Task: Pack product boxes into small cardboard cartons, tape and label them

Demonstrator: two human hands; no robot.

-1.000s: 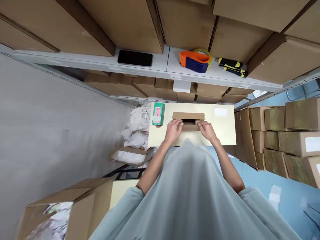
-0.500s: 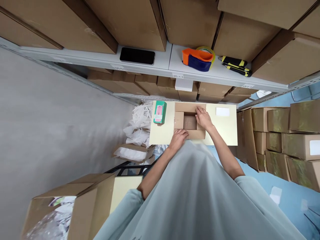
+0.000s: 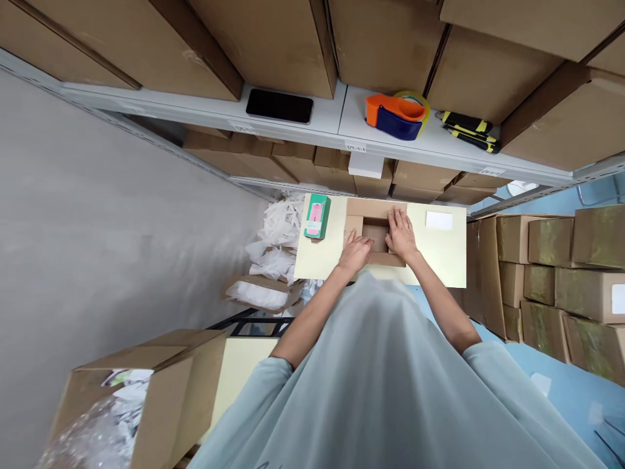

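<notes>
An open cardboard box (image 3: 375,207) with its flaps folded outward stands on the pale yellow table (image 3: 322,260) in front of me. My left hand (image 3: 356,251) rests on the box's left flap, its fingers reaching to the edge of the opening. On the right flap lies my right hand (image 3: 401,233), fingers stretched out and apart. Neither hand grips anything. To the left of the cardboard box is a green box (image 3: 317,217) with a pink picture on it. A white label or paper (image 3: 439,220) lies on the table to the right.
A shelf above the table carries a phone (image 3: 279,106), an orange and blue tape dispenser (image 3: 396,117) and utility knives (image 3: 469,130). Taped cartons (image 3: 549,244) are stacked at right. White paper scraps (image 3: 280,221) lie at left; a large carton (image 3: 163,404) with packing waste stands lower left.
My left hand has moved from the box's near flap up onto its left flap. My right hand has slid from the far right corner down onto the right flap. The view has shifted slightly.
</notes>
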